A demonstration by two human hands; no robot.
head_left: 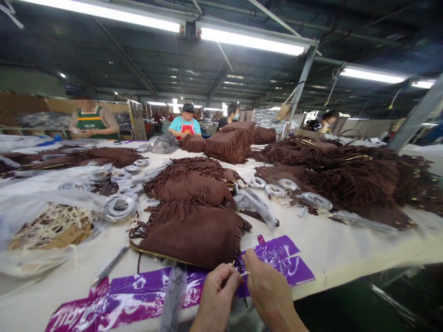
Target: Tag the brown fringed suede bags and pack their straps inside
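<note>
A brown fringed bag [194, 235] lies at the front of the table, its gold zipper edge toward me. At that edge's right end, my left hand [221, 288] pinches a thin white string [245, 273] between thumb and fingers. My right hand [266, 286] is closed close beside it, its curled fingers also at the string. A narrow dark strip [244, 293] hangs between the two hands. What exactly the fingertips grip is partly hidden. Under the bag and hands spreads a shiny purple plastic sheet [138, 295].
More brown fringed bags [346, 180] are heaped at the right and behind. Wrapped coiled straps [119, 207] lie around. A clear plastic bag [31, 263] of white strings is at the left. Co-workers [187, 124] are across the table. The table edge [346, 281] runs along the right front.
</note>
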